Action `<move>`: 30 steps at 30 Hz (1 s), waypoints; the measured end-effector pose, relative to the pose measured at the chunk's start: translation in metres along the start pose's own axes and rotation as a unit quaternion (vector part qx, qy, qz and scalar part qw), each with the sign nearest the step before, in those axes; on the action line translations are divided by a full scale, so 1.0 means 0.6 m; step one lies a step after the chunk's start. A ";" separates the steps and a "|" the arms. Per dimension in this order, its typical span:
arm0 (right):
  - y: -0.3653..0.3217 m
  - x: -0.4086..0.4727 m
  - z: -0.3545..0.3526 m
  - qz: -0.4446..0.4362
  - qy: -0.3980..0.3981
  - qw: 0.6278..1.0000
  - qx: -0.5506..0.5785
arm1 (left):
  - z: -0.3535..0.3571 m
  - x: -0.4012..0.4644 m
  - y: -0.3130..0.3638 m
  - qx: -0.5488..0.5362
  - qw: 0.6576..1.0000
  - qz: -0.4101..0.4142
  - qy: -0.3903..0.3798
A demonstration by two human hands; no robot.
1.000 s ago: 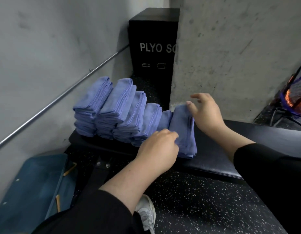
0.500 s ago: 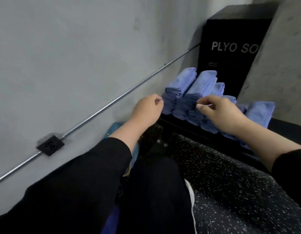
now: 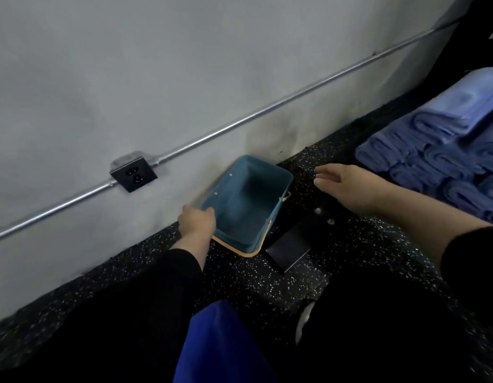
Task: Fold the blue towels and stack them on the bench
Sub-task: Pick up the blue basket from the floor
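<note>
A big grey wall fills the top of the view. A long metal pipe runs across it, and the pipe goes through a black power outlet. Below the wall is the black floor with little white specks.

The folded blue towels sit in rows at the right edge, piled on top of each other. What they rest on is hidden here, so the counter itself cannot be made out.

A blue basket with a tan rim stands on the floor, right against the wall. Nothing can be seen inside it. Just beside the basket is a flat black metal foot with two bolts near it.

The left hand grips the near left rim of the basket, fingers curled over the edge. The right hand floats above the floor, between the basket and the towels. Its fingers are loose and spread, holding nothing. Both arms wear black sleeves.
</note>
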State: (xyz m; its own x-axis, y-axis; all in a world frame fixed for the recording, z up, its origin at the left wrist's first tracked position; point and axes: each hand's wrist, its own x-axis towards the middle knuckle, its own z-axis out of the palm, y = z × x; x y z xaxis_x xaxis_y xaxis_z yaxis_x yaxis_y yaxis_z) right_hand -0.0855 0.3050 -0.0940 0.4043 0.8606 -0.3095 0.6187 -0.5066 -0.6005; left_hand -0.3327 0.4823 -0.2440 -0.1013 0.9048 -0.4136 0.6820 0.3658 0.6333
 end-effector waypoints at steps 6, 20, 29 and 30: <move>-0.036 0.091 0.057 -0.027 -0.078 0.997 -0.004 | 0.102 0.048 -0.078 -0.175 0.963 -0.167 -0.117; 0.013 0.154 0.101 0.013 -0.092 0.996 0.004 | 0.217 0.084 -0.091 -0.323 0.903 -0.265 -0.096; -0.001 0.124 0.053 0.039 0.008 0.999 0.018 | 0.085 0.045 -0.075 -0.244 0.956 -0.145 -0.076; -0.006 0.118 0.047 0.035 0.016 0.999 0.007 | 0.061 0.034 -0.069 -0.242 0.959 -0.123 -0.075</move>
State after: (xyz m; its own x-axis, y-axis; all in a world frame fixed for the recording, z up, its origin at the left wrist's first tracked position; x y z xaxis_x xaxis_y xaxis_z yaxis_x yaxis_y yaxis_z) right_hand -0.0780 0.3689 -0.1346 0.4672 0.8211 -0.3280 0.5795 -0.5645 -0.5879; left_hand -0.3365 0.4775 -0.3026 -0.0854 0.7493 -0.6567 0.2304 0.6560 0.7187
